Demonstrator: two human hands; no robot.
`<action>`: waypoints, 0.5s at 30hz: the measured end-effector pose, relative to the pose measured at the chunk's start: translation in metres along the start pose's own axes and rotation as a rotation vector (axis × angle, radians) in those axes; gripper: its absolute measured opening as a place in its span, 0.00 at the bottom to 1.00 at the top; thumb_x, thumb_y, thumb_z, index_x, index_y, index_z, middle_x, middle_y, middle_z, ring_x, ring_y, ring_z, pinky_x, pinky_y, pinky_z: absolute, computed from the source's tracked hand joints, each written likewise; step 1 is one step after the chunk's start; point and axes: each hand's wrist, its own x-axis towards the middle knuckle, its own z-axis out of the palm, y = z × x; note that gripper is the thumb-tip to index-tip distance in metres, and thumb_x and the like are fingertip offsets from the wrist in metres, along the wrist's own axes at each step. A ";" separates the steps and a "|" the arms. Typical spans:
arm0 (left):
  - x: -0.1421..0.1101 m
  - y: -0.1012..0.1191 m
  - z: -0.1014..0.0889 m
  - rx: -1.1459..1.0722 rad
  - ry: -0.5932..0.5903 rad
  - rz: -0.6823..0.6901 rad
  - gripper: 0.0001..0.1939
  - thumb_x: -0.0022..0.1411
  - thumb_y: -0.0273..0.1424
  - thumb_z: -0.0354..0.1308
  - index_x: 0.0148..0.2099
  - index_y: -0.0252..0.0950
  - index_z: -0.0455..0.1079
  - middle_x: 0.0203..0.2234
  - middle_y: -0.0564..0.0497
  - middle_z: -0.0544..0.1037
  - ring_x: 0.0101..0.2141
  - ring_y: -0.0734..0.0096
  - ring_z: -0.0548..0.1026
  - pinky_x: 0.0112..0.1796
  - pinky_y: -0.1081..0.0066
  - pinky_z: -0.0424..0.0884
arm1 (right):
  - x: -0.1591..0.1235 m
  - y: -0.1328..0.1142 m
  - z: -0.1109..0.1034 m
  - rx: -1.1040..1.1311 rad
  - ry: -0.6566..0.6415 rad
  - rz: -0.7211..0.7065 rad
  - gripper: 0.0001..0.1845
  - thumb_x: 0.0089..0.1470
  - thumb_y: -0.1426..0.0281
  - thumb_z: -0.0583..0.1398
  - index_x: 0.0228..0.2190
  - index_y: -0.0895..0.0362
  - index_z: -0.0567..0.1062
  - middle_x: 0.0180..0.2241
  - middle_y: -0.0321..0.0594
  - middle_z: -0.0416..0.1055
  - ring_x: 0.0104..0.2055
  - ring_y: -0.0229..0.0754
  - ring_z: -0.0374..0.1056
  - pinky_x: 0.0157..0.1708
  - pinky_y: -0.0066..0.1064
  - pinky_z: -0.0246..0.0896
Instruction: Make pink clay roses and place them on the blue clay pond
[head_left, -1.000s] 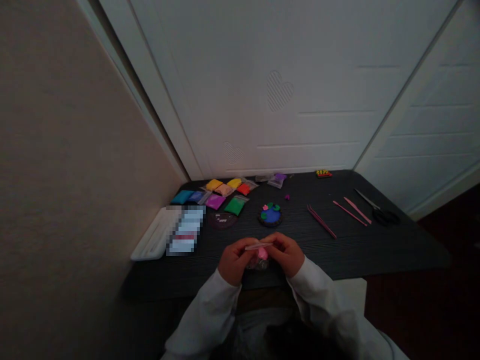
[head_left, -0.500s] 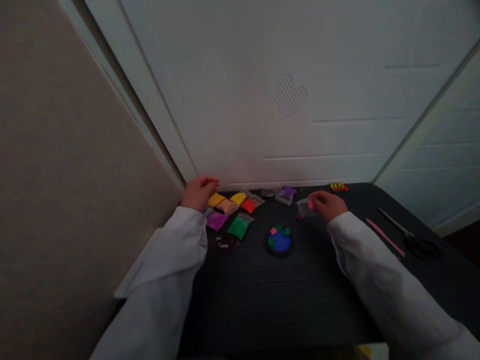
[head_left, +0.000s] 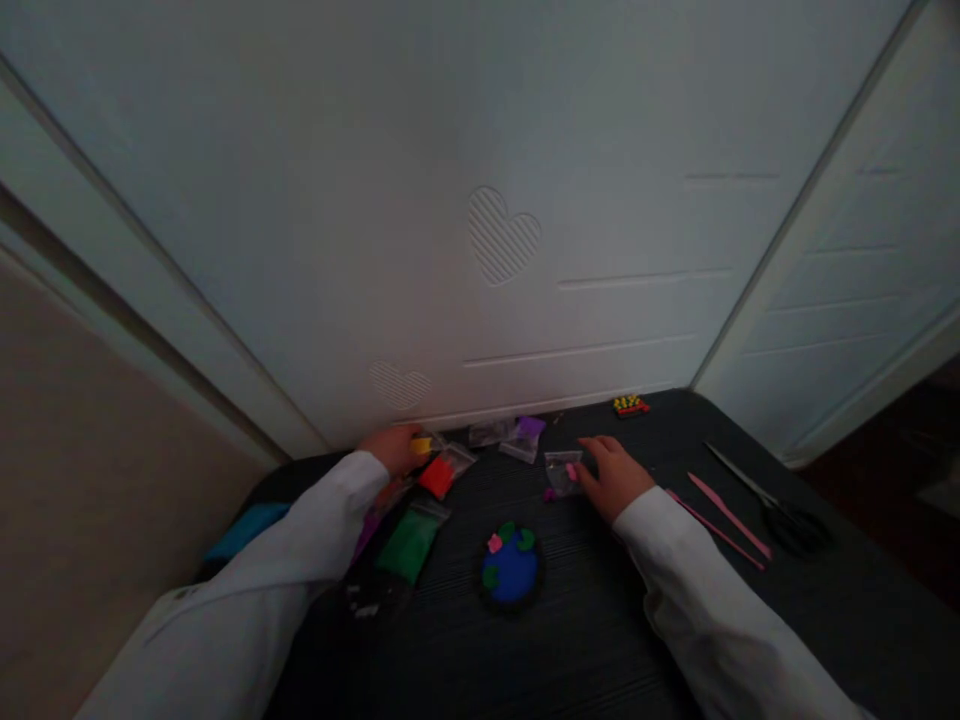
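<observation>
My left hand (head_left: 394, 450) is at the back left, its fingers closed at a small bag of yellow clay (head_left: 421, 446); the fingertips are partly hidden. A bag of orange-red clay (head_left: 436, 478) lies just right of it, and a bag of green clay (head_left: 409, 543) is nearer to me. My right hand (head_left: 611, 478) has its thumb and fingers apart, beside a clear bag with a bit of pink clay (head_left: 571, 471) on the table. A purple clay lump (head_left: 549, 494) touches that bag's lower edge. Between the hands sits a round blue clay pond (head_left: 514, 575) with green leaves and a pink flower.
Black-handled scissors (head_left: 791, 520) and two pink modelling tools (head_left: 727, 515) lie on the right. A purple clay bag (head_left: 529, 430) rests near the white panel. A small yellow-and-red piece (head_left: 630, 406) is at the back. A blue packet (head_left: 247, 530) lies beyond my left sleeve.
My left hand has come down onto the yellow clay bag. My right hand has set the clear bag on the table and opened. The view has turned to the right.
</observation>
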 end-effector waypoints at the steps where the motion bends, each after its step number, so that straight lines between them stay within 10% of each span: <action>1: -0.001 0.004 -0.004 0.047 -0.010 0.024 0.13 0.48 0.35 0.58 0.35 0.33 0.68 0.31 0.48 0.72 0.33 0.67 0.70 0.35 0.65 0.66 | -0.002 -0.002 -0.001 -0.001 0.014 -0.009 0.22 0.48 0.67 0.53 0.45 0.62 0.67 0.46 0.53 0.62 0.47 0.49 0.61 0.46 0.39 0.56; 6: -0.033 0.045 -0.036 0.216 0.130 0.180 0.19 0.48 0.33 0.54 0.44 0.33 0.65 0.41 0.40 0.70 0.46 0.51 0.63 0.45 0.54 0.56 | -0.005 -0.012 -0.007 0.042 0.079 -0.082 0.20 0.48 0.66 0.53 0.43 0.61 0.68 0.45 0.51 0.63 0.48 0.48 0.60 0.48 0.40 0.54; 9: -0.076 0.084 -0.054 0.203 0.236 0.320 0.25 0.51 0.36 0.51 0.52 0.36 0.57 0.47 0.44 0.65 0.48 0.59 0.61 0.49 0.60 0.54 | -0.013 -0.028 -0.024 0.171 0.108 -0.160 0.17 0.50 0.65 0.52 0.40 0.59 0.69 0.41 0.46 0.67 0.44 0.44 0.62 0.46 0.37 0.57; 15: -0.169 0.137 -0.081 -0.086 0.541 0.619 0.24 0.47 0.30 0.56 0.49 0.40 0.59 0.41 0.49 0.68 0.41 0.66 0.67 0.41 0.70 0.65 | -0.064 -0.076 -0.074 1.114 0.034 -0.169 0.11 0.52 0.66 0.53 0.38 0.49 0.70 0.33 0.37 0.71 0.35 0.38 0.67 0.35 0.30 0.64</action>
